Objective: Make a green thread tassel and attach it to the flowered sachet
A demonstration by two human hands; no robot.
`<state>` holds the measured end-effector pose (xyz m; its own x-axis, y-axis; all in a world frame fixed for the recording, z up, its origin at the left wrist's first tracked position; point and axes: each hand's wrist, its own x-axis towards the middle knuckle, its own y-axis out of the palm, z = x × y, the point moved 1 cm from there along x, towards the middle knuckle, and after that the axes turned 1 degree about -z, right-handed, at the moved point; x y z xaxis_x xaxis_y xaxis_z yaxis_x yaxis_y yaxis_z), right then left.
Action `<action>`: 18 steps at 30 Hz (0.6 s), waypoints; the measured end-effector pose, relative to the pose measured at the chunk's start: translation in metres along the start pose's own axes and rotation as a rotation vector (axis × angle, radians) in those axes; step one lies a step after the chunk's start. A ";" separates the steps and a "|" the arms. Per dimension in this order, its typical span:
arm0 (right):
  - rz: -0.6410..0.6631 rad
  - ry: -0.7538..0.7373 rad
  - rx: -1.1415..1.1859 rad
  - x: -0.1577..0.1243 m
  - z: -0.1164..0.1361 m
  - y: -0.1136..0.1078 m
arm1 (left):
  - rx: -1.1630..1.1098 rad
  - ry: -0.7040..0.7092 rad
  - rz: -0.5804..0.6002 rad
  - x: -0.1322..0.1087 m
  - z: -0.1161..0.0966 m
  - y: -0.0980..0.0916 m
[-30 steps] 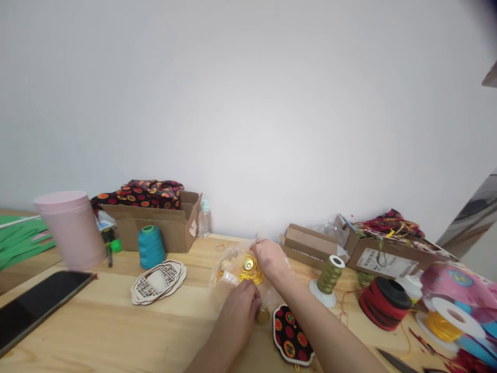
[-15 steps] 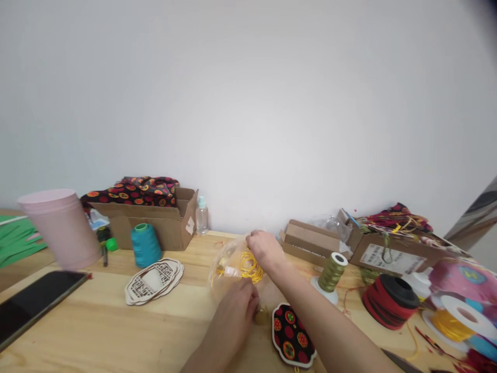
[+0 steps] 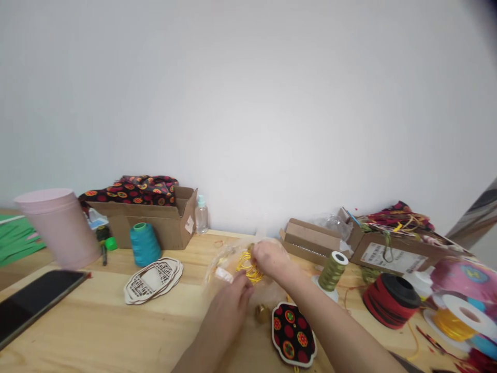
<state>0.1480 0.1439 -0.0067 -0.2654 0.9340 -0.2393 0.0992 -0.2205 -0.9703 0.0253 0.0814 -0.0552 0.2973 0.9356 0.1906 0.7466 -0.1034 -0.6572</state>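
Note:
A clear plastic bag (image 3: 217,259) lies on the table with a coil of yellow cord (image 3: 245,263) and a white label in it. My left hand (image 3: 233,298) is at the bag's near side, fingers closed on its plastic. Over the right part of the coil, my right hand (image 3: 269,257) has its fingers curled in; what they pinch is hidden. A round brass-coloured bell (image 3: 262,313) rests on the table below my hands. Beside it lies a scalloped plaque (image 3: 294,334) with a pale rim and black floral fabric, close to my right forearm.
Cut-out wooden plaques (image 3: 153,281), a teal thread cone (image 3: 145,244) and a phone (image 3: 37,303) are on the left, near a pink bin (image 3: 58,228). An olive thread spool (image 3: 333,272), a red ribbon roll (image 3: 391,300) and cardboard boxes (image 3: 312,241) stand to the right.
My right hand has come down and slightly right, onto the yellow coil. My left hand has shifted a little left and up, leaving the brass bell in plain sight.

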 end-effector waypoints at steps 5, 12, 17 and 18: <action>0.024 -0.081 0.010 -0.006 -0.004 0.000 | -0.223 -0.126 -0.300 0.012 0.015 -0.020; -0.053 -0.161 0.000 -0.008 0.003 -0.001 | -0.549 -0.194 -0.564 0.016 0.018 -0.029; -0.086 -0.195 0.003 -0.003 0.022 0.001 | -0.718 -0.292 -0.619 0.015 0.028 -0.022; -0.083 -0.212 0.002 -0.002 0.025 0.002 | -0.749 -0.297 -0.616 0.015 0.030 -0.021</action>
<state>0.1252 0.1348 -0.0087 -0.4680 0.8690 -0.1607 0.0669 -0.1465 -0.9869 -0.0036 0.1080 -0.0610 -0.3496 0.9329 0.0863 0.9313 0.3360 0.1404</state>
